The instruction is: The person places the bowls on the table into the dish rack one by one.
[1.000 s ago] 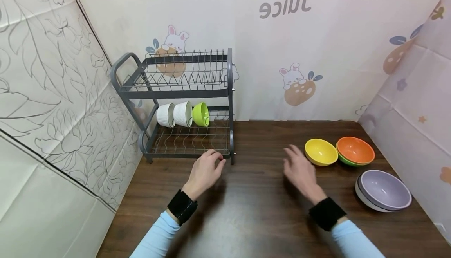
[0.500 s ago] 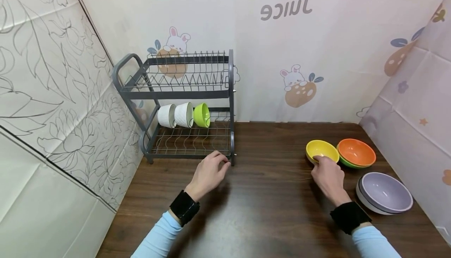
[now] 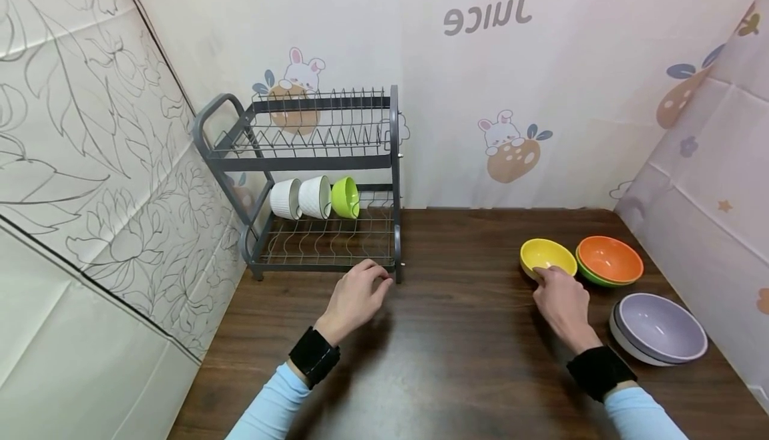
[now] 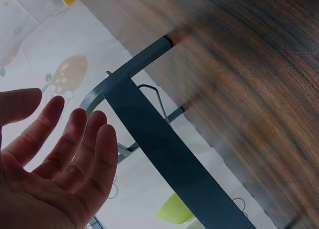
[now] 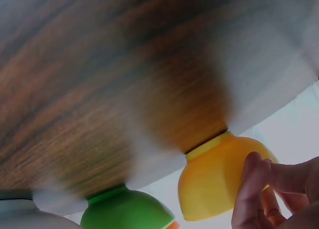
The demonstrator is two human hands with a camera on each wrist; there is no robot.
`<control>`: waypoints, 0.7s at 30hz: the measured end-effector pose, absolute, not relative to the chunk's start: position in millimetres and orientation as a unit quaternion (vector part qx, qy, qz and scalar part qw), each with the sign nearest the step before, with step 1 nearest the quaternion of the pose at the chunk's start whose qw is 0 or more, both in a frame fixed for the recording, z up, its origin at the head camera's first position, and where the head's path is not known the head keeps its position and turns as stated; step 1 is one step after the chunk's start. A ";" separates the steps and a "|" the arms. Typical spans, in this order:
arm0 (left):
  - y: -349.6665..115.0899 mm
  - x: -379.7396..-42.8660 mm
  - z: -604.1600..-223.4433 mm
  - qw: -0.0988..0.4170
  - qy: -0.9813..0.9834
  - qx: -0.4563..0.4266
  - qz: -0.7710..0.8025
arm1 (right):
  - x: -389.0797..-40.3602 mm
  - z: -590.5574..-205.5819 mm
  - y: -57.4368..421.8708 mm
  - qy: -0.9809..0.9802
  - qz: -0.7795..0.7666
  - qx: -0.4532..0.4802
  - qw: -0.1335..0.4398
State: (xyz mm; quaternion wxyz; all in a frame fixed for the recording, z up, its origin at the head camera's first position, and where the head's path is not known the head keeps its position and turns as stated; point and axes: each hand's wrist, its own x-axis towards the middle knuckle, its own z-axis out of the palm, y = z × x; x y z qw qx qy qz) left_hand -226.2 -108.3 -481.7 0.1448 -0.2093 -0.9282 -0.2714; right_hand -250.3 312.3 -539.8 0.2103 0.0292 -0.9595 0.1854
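Note:
My right hand pinches the near rim of a yellow bowl on the table. In the right wrist view, thumb and fingers close on the side of the yellow bowl, whose foot is at the tabletop. My left hand is just in front of the dish rack, near its lower right corner, holding nothing. The left wrist view shows its fingers loosely curved and spread beside the rack frame.
Two white bowls and a lime green bowl stand on edge in the rack's lower tier. Right of the yellow bowl, an orange bowl nests in a green one. A purple bowl tops a stack nearer the front right.
My right hand has moved right from the table's middle to the yellow bowl and taken hold of its rim. My left hand has shifted slightly right.

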 end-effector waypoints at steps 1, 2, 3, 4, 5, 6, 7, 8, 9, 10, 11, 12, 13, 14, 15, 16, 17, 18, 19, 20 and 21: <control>-108.3 -225.8 -481.6 0.146 -0.928 -0.209 -0.272 | -249.7 -540.1 311.7 -0.958 0.186 0.031 0.215; -108.2 -225.6 -481.5 0.147 -0.927 -0.209 -0.273 | -248.8 -540.2 310.7 -0.957 0.187 0.033 0.220; -108.3 -225.5 -481.3 0.149 -0.927 -0.210 -0.274 | -248.1 -539.8 309.3 -0.955 0.188 0.035 0.225; -108.5 -225.5 -481.1 0.150 -0.926 -0.211 -0.274 | -247.3 -539.1 307.6 -0.954 0.188 0.038 0.232; -108.9 -225.4 -480.9 0.151 -0.926 -0.212 -0.274 | -246.5 -538.1 305.6 -0.952 0.190 0.040 0.238; -109.3 -225.3 -480.7 0.151 -0.926 -0.212 -0.274 | -245.9 -537.0 303.6 -0.950 0.191 0.044 0.245; -109.7 -225.3 -480.4 0.151 -0.926 -0.213 -0.273 | -244.9 -535.6 301.2 -0.947 0.191 0.047 0.252; -110.1 -225.4 -480.0 0.151 -0.926 -0.212 -0.273 | -243.9 -534.1 298.7 -0.945 0.191 0.051 0.259; -110.6 -225.4 -479.8 0.151 -0.926 -0.211 -0.273 | -242.9 -532.6 296.0 -0.943 0.192 0.055 0.266; -111.0 -225.5 -479.7 0.152 -0.927 -0.209 -0.273 | -242.1 -531.1 293.4 -0.941 0.192 0.060 0.272; -111.4 -225.7 -479.6 0.152 -0.927 -0.208 -0.274 | -241.3 -529.6 290.6 -0.939 0.192 0.065 0.278; -111.6 -225.9 -479.6 0.153 -0.927 -0.207 -0.274 | -240.6 -528.1 287.9 -0.938 0.191 0.068 0.282; -111.8 -226.2 -479.8 0.153 -0.927 -0.206 -0.275 | -239.9 -526.3 285.0 -0.936 0.192 0.072 0.287; -111.9 -226.5 -480.0 0.153 -0.927 -0.206 -0.274 | -239.2 -524.4 282.1 -0.935 0.192 0.075 0.290; -111.9 -226.9 -480.2 0.153 -0.927 -0.206 -0.274 | -238.6 -522.5 279.2 -0.933 0.193 0.078 0.293; -111.9 -227.2 -480.4 0.154 -0.927 -0.206 -0.273 | -238.0 -520.3 276.4 -0.932 0.193 0.081 0.296; -111.8 -227.6 -480.6 0.154 -0.927 -0.206 -0.272 | -237.4 -517.8 273.3 -0.931 0.194 0.083 0.299; -111.7 -227.9 -480.8 0.154 -0.927 -0.207 -0.272 | -236.9 -515.5 270.3 -0.929 0.195 0.086 0.302; -111.6 -228.1 -480.9 0.154 -0.928 -0.207 -0.270 | -236.2 -513.2 267.2 -0.928 0.195 0.089 0.305; -111.4 -228.3 -480.9 0.155 -0.928 -0.207 -0.270 | -235.5 -511.1 264.2 -0.927 0.195 0.091 0.307; -111.2 -228.4 -480.8 0.156 -0.927 -0.206 -0.271 | -234.7 -509.1 261.0 -0.926 0.195 0.095 0.310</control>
